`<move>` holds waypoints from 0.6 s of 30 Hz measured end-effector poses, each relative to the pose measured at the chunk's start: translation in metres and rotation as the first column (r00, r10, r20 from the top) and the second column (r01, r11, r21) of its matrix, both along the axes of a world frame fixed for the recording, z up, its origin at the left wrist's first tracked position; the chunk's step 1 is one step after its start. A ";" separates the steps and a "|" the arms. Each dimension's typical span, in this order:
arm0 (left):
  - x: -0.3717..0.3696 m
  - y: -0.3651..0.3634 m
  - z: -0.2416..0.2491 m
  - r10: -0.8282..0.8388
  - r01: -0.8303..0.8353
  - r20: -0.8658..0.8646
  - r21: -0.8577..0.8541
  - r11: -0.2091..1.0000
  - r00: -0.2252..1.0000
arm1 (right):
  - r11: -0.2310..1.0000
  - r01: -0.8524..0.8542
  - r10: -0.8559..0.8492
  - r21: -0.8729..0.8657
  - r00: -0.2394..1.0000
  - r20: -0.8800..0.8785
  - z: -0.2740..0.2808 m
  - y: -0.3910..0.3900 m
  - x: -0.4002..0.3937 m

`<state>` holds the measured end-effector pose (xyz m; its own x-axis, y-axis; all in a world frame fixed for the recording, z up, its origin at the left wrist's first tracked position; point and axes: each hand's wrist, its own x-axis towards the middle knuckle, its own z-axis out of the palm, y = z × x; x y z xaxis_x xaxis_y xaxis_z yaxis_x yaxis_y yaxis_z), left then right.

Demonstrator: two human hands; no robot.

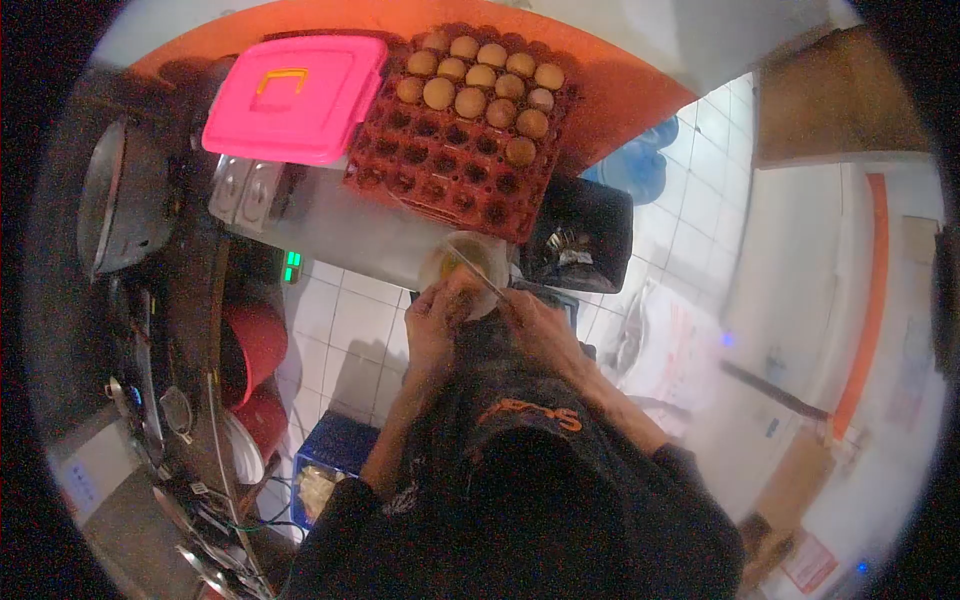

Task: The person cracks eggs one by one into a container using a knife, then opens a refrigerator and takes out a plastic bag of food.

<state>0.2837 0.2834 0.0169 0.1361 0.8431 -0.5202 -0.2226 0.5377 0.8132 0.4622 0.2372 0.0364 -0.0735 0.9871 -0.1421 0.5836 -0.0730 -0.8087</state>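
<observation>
So, both hands are together over a pale bowl (490, 252) at the near edge of the metal counter (345, 222). Left hand (437, 315): fingers curled in, gripping what looks like a brown egg (464, 279) at the fingertips, egg above the bowl's near side. Right hand (535, 322): closed round the handle end of a knife (482, 272), thin blade angled up-left across the egg and over the bowl. Blade is at or right beside the shell, can't tell if it's in contact. Bowl contents too blurred to call, some yellowish tint inside.

Red egg tray (425, 160) lies just beyond the bowl, slightly skewed. Other eggs (470, 102) sit in its far cells, three rows plus one more nearer on the right. Pink lid (300, 125) with a yellow handle is left of the tray, its right edge up against it. Black bin (610, 255) stands right of the bowl, pale scraps inside, can't make out what. Blue water jugs (645, 165) on the floor past the bin.

Left side: big metal pan (125, 200) up top, red buckets (262, 345) below the shelf edge, blue crate (340, 440) on the white floor tiles (350, 320) with something pale in it. Dark top on the person, orange lettering (530, 412) across the front
</observation>
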 end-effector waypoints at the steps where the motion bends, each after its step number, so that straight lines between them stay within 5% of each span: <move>1: 0.002 -0.001 0.001 0.030 -0.029 0.042 -0.042 0.999 0.999 | 1.000 -0.021 0.021 -0.015 1.000 0.000 -0.004 0.000 0.001; 5: -0.001 0.000 -0.007 0.070 -0.058 0.062 -0.167 0.984 0.996 | 0.993 -0.002 0.003 -0.120 1.000 0.012 0.003 0.007 0.001; 18: 0.009 0.000 0.017 0.082 -0.077 0.031 -0.126 0.989 0.996 | 0.973 0.098 -0.098 -0.210 0.995 0.011 0.015 0.016 -0.009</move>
